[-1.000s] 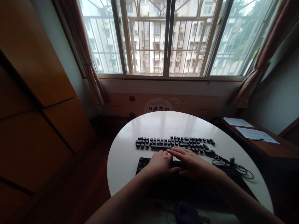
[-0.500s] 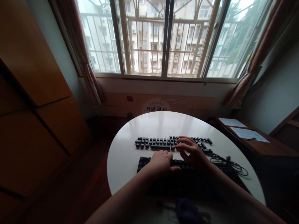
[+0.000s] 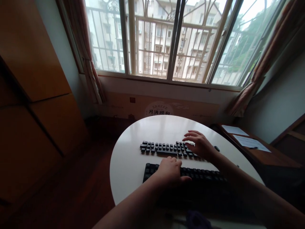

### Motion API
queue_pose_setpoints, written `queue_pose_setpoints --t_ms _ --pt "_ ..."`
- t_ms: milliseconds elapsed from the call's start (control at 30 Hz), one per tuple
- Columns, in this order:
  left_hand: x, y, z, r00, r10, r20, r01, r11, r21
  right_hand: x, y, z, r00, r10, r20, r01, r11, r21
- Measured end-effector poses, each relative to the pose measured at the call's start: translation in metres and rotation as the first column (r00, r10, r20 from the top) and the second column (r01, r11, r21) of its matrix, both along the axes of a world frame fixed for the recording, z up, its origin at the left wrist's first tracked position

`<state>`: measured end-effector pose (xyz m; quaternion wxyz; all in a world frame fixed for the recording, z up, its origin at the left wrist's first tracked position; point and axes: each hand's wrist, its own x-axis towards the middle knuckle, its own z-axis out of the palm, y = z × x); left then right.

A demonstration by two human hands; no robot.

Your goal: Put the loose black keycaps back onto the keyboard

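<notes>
My left hand (image 3: 168, 171) lies on a black keyboard (image 3: 205, 174), knuckles bent over its far edge and thumb stretched out across it. The fingertips are hidden behind the knuckles. Beyond the keyboard, loose black keycaps (image 3: 166, 148) stand in rows on the white round table (image 3: 128, 149). Over the right part of these rows hovers my right hand (image 3: 199, 144), its fingers apart and pointing left. I see nothing between them. The right forearm covers part of the keycaps and the keyboard's right end.
A dark purple object (image 3: 197, 219) is at the near edge of view, too dim to make out. At the right, a brown wooden surface (image 3: 281, 157) carries papers (image 3: 252, 143) with a pen on them. A printed box (image 3: 119, 106) stands under the window.
My right hand has lifted off the keyboard's near area and moved away from me and slightly right, over the keycaps. My left hand stays on the keyboard. The view has tilted slightly.
</notes>
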<state>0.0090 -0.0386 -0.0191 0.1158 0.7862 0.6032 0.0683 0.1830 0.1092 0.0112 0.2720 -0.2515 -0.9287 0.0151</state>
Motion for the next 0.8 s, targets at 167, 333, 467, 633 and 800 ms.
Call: queue_pose_setpoints --t_ms 167,333,467,633,800 --pt "-0.003 -0.001 0.003 1.000 -0.013 0.023 0.014 0.999 -0.032 -0.021 0.055 -0.008 0.991 -0.014 0.133 0.036 0.986 -0.163" --pt "-0.008 -0.006 0.010 0.998 -0.044 0.041 0.046 0.997 -0.063 -0.034 0.081 -0.025 0.969 -0.030 0.244 0.107 0.945 -0.310" --pt "-0.010 -0.010 0.014 0.996 -0.080 0.039 0.082 0.994 -0.067 -0.038 0.088 -0.033 0.957 -0.037 0.287 0.144 0.921 -0.363" --pt "-0.011 -0.013 0.014 0.994 -0.091 0.068 0.097 0.992 -0.084 -0.042 0.093 -0.038 0.952 -0.038 0.304 0.160 0.908 -0.387" --pt "-0.012 -0.014 0.011 0.992 -0.101 0.075 0.106 0.993 -0.060 -0.047 0.093 -0.044 0.949 -0.043 0.311 0.169 0.905 -0.390"
